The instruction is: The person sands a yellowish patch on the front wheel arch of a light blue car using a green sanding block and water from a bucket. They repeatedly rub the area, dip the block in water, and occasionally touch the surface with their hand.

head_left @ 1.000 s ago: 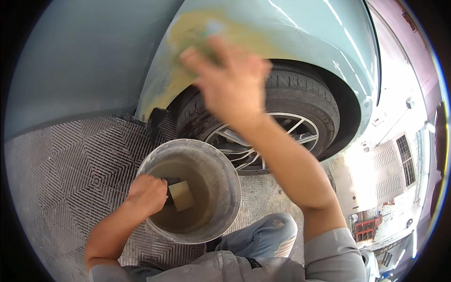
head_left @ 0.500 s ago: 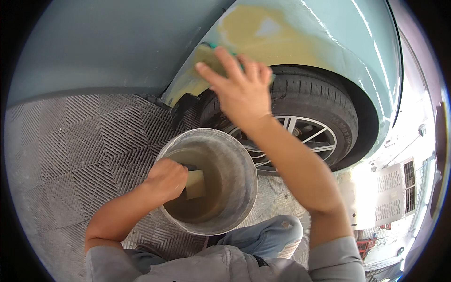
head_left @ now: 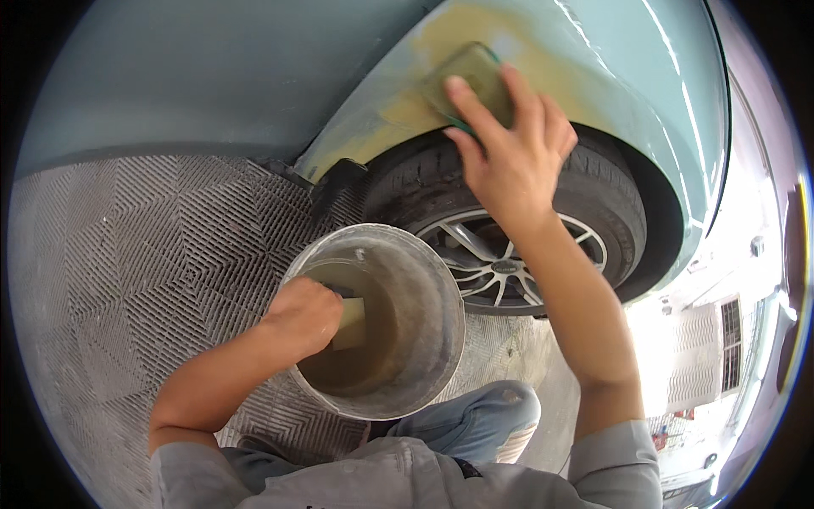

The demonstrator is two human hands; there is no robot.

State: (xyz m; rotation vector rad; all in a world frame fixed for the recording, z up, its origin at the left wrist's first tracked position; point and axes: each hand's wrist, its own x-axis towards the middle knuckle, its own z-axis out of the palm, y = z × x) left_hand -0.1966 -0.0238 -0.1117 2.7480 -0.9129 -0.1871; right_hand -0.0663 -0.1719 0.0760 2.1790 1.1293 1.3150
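Pressing across the bodywork, the right hand [head_left: 517, 165] has a flat olive-green rectangular block with teal edges [head_left: 477, 72] up on the mustard-yellow patch [head_left: 407, 109] of a glossy pale blue-green car fender [head_left: 627, 64]. Fingers splayed over the back of that block, thumb down by its lower edge, and it's slightly blurred there, just above the wheel arch!

Right below sits the black rubber tyre [head_left: 598, 191], with the silver-and-black spoked wheel [head_left: 509, 267] partly behind the forearm. To the left, the dark grey-blue car panel [head_left: 212, 85] fills the corner.

Now to the left hand [head_left: 303, 318]: curled into a fist over the round, grey, stained bucket [head_left: 434, 314], pinching a pale yellow rectangular piece [head_left: 351, 324] with something dark beside it. Murky brown water [head_left: 356, 371] lies underneath; whether the piece touches it, I can't tell.

And the bucket stands on grey ribbed floor tiles [head_left: 127, 263], close to the tyre, with a knee in faded blue jeans [head_left: 475, 416] just beside it.
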